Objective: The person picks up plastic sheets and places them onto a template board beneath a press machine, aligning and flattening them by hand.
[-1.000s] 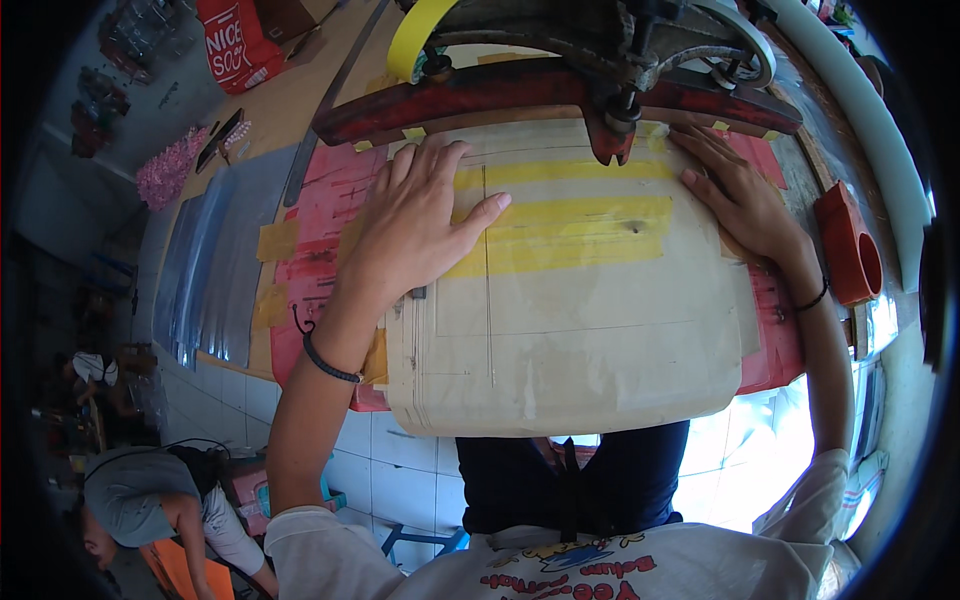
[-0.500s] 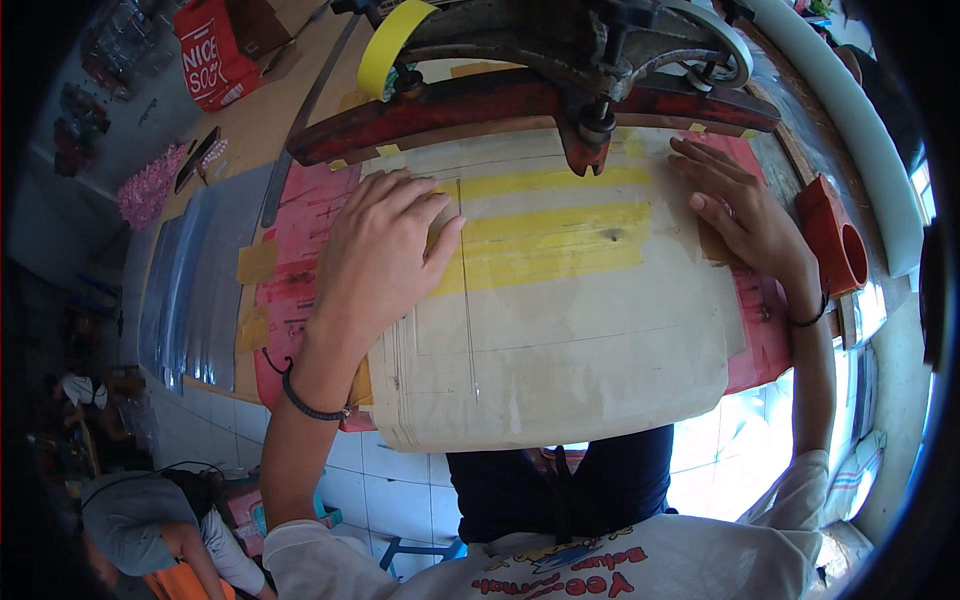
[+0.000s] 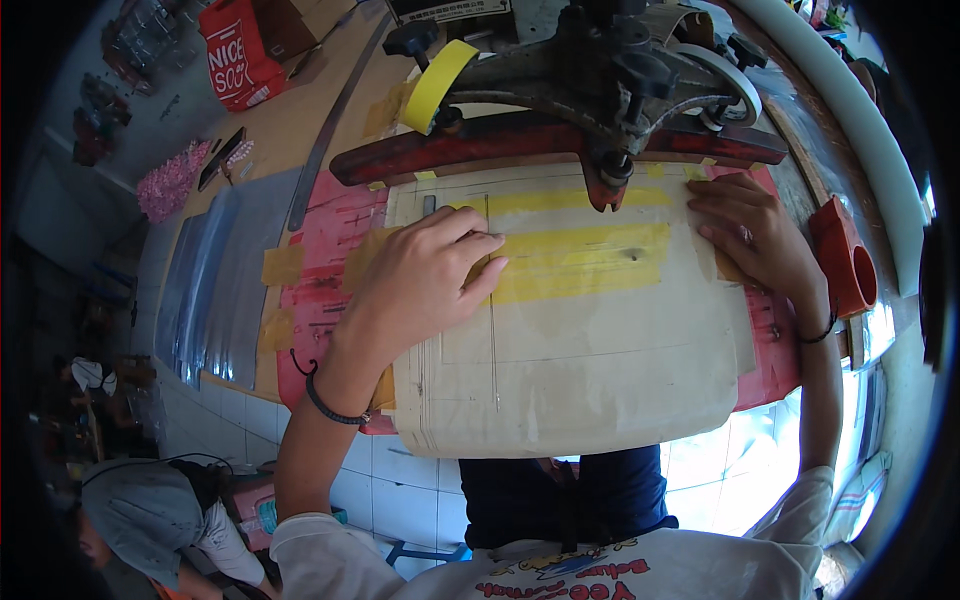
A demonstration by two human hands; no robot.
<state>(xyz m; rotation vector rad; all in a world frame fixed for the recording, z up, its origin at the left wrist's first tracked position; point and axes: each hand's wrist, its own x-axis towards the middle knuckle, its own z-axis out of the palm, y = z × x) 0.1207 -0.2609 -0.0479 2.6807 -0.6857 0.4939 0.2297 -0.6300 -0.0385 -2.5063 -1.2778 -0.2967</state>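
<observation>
A cream sheet (image 3: 590, 380) with strips of yellow tape (image 3: 590, 258) lies over a pink-red mat (image 3: 335, 225) in front of me. My left hand (image 3: 425, 265) rests on the sheet's left part, fingers bent and thumb apart from the index finger. Near its fingertips runs a thin dark line (image 3: 493, 340), and just beyond is a small grey piece (image 3: 430, 203). My right hand (image 3: 755, 230) lies on the right edge of the sheet, its fingers loosely bent and nothing visible in them. What lies under both palms is hidden.
Beyond the sheet, a red metal bar (image 3: 480, 143) of a machine spans the table, with a yellow tape roll (image 3: 440, 85) hanging on it. A red holder (image 3: 842, 255) stands at right. Clear plastic sheets (image 3: 215, 290) lie left. Another person (image 3: 150, 510) is at lower left.
My left hand has slid nearer and rightward over the sheet, uncovering the small grey piece. My right hand's fingers are more bent and drawn slightly nearer. The whole view has shifted a little.
</observation>
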